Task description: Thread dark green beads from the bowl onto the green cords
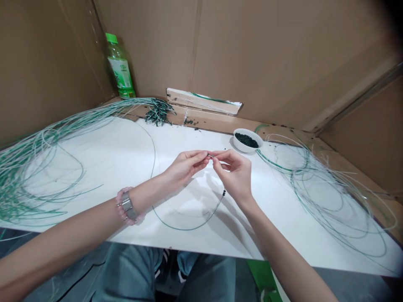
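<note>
Hands nearly together, fingertips almost meeting. Left hand (185, 167) and right hand (234, 170) each closed in a fingertip pinch on a short thin bit between them; probably part of the green strand (182, 230), though too small to be sure.

Strand hangs from beneath the right hand, bows toward the wearer below both hands, then rises beyond the left forearm. Small dark beads (223, 193) sit on it just below the right hand. A bracelet (127, 205) is on the left wrist.

Risks (judgement): a slack pinch could let the fine strand slip; beads may slide along the hanging loop if it tips. The loop passes under the left forearm and could snag if that arm shifts.

Surface (119, 155): white, under the hands. Just beyond the right hand, a white bowl (235, 144) of dark beads. Right of the hands, loosely coiled strands (299, 172); far left, a spread bundle (19, 184) running to a dark clump (157, 112) beyond the left hand. Loose beads (190, 122) lie beside the clump.

Room: cardboard walls (252, 50) behind and at both sides; green-capped bottle (119, 71) in the far-left corner. Jeans (129, 268) below the near edge.
</note>
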The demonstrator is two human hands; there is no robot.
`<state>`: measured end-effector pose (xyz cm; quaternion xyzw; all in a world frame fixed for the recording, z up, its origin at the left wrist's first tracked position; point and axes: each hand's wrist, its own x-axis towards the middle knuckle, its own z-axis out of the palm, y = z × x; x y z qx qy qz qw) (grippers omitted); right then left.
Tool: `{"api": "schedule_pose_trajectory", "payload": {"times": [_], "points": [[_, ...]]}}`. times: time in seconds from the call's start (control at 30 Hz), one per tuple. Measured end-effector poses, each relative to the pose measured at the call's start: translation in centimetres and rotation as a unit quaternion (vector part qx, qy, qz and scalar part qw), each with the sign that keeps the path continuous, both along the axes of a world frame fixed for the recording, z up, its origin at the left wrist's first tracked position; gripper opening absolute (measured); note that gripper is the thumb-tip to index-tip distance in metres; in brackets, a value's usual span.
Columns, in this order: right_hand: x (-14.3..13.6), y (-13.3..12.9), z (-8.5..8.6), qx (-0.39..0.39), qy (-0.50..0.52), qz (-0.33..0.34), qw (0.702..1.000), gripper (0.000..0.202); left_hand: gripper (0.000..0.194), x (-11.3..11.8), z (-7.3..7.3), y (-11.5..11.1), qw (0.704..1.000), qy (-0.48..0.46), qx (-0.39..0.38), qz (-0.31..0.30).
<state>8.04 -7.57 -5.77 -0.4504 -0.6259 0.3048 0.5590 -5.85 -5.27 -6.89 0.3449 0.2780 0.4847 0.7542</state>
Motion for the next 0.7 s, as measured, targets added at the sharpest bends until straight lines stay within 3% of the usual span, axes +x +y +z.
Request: {"api": "schedule_pose_trajectory", "payload": {"times": [0.47, 0.7], "points": [[-0.16, -0.09, 0.03, 0.019, 0.003, -0.026, 0.999, 0.008, 0.016, 0.05, 0.27, -0.09, 0.997, 0.046, 0.060, 0.010], [-0.16, -0.17, 0.15, 0.019, -0.009, -0.022, 1.000, 0.008, 0.018, 0.14, 0.28, -0.02, 0.998, 0.039, 0.043, 0.018]]}}
